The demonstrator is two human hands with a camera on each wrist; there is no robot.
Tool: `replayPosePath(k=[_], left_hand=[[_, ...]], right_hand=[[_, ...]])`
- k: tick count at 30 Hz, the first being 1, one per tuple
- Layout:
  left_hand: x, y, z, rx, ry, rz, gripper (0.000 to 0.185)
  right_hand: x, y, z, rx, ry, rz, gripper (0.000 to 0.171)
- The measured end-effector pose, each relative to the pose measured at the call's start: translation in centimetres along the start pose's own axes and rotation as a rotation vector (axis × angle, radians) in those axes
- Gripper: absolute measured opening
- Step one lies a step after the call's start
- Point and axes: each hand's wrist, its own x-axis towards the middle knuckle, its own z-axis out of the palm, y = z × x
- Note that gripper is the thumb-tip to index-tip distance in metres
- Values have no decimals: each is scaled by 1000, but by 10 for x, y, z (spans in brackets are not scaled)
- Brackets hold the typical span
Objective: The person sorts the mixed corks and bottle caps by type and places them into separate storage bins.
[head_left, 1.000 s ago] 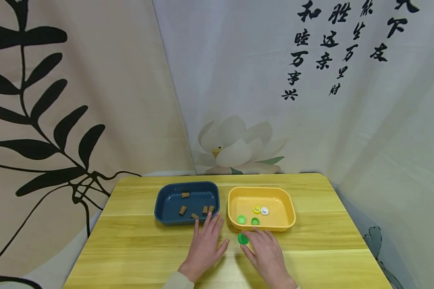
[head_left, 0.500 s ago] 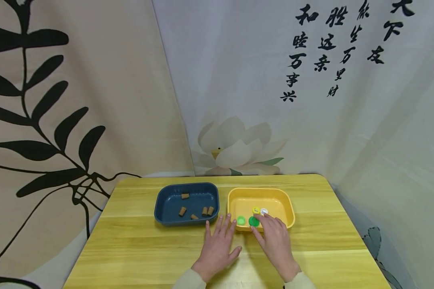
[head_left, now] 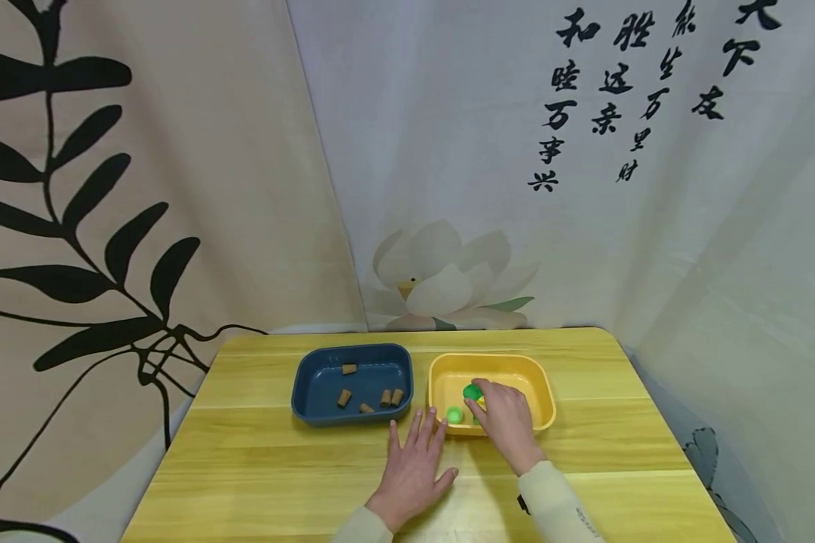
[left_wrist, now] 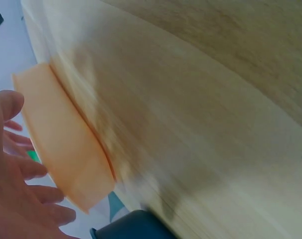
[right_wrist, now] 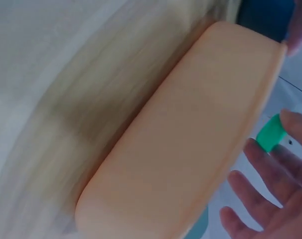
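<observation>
My right hand (head_left: 481, 400) reaches over the yellow tray (head_left: 542, 392) and pinches a dark green bottle cap (head_left: 472, 391) above its inside. The right wrist view shows the green cap (right_wrist: 269, 133) held between fingertips beyond the yellow tray's wall (right_wrist: 191, 149). A light green cap (head_left: 453, 414) lies in the tray by its front left corner; the hand hides other caps there. My left hand (head_left: 421, 445) lies flat on the wooden table (head_left: 258, 467) with spread fingers, its tips just short of the yellow tray. The left hand's fingers (left_wrist: 21, 199) show beside the tray (left_wrist: 66, 149).
A dark blue tray (head_left: 312, 377) stands left of the yellow one and holds several brown cork pieces (head_left: 342, 397). Printed cloth hangs close behind and to both sides of the table. The table's right edge (head_left: 659, 422) is near the yellow tray.
My right hand took the dark green cap off the table in front of the yellow tray and carried it over the tray. My left hand slid a little to the right.
</observation>
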Motion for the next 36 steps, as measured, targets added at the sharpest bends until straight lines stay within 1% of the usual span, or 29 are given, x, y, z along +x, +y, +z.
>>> replayPosePath(k=[7, 12, 20, 26, 30, 33, 36], left_hand=[[-1, 2, 1, -7, 3, -1, 80], [1, 5, 0, -28, -5, -3, 81], [1, 8, -1, -23, -15, 1, 81], [3, 9, -2, -24, -24, 5, 80], [5, 8, -4, -28, -39, 1, 79], [5, 5, -4, -38, -34, -2, 78], [5, 2, -5, -70, -14, -6, 77]], right_hand=[[15, 1, 19, -43, -110, -6, 34], [20, 2, 25, -67, -165, 0, 33], [23, 3, 32, -67, -289, 95, 30], [26, 6, 33, -79, -330, 141, 38], [25, 8, 30, -75, -313, 157, 42], [22, 9, 23, -52, -261, 151, 40], [16, 9, 15, -17, -185, 143, 36]])
